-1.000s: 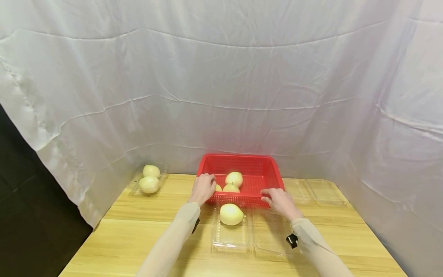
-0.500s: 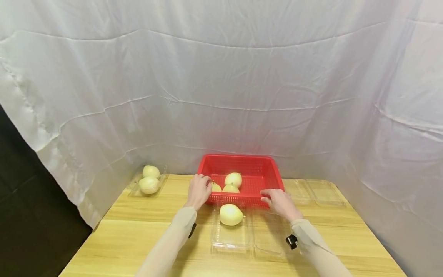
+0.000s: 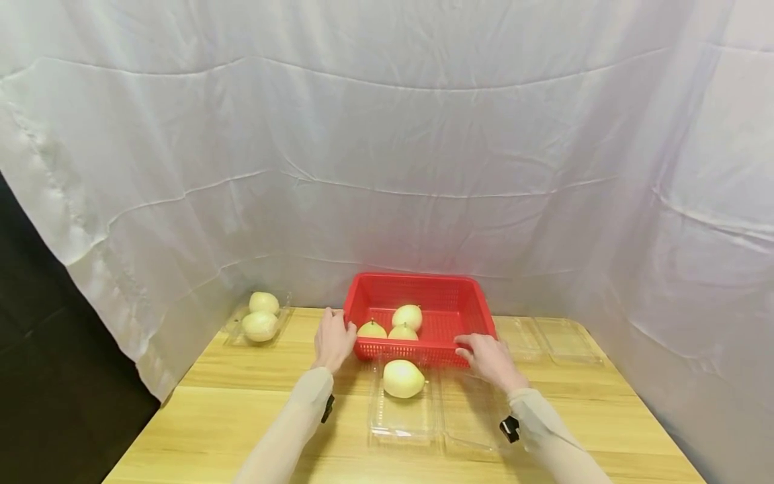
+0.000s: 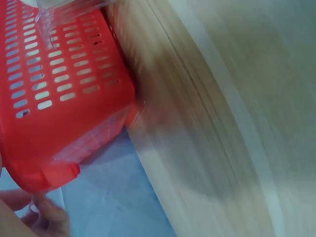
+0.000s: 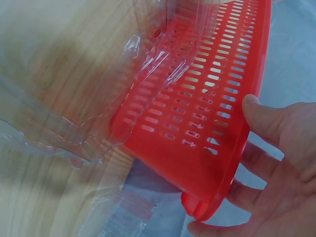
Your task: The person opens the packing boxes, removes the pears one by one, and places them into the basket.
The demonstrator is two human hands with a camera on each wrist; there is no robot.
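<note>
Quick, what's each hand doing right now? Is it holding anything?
Left hand: beside the red basket; whether it grips cannot be told.
Right hand: closed, holding the same red basket by its front edge.

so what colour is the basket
The basket is plain red; it shows best in the head view.

Head camera looks down; close, seemingly tilted wrist views share the basket (image 5: pixel 183 164).
</note>
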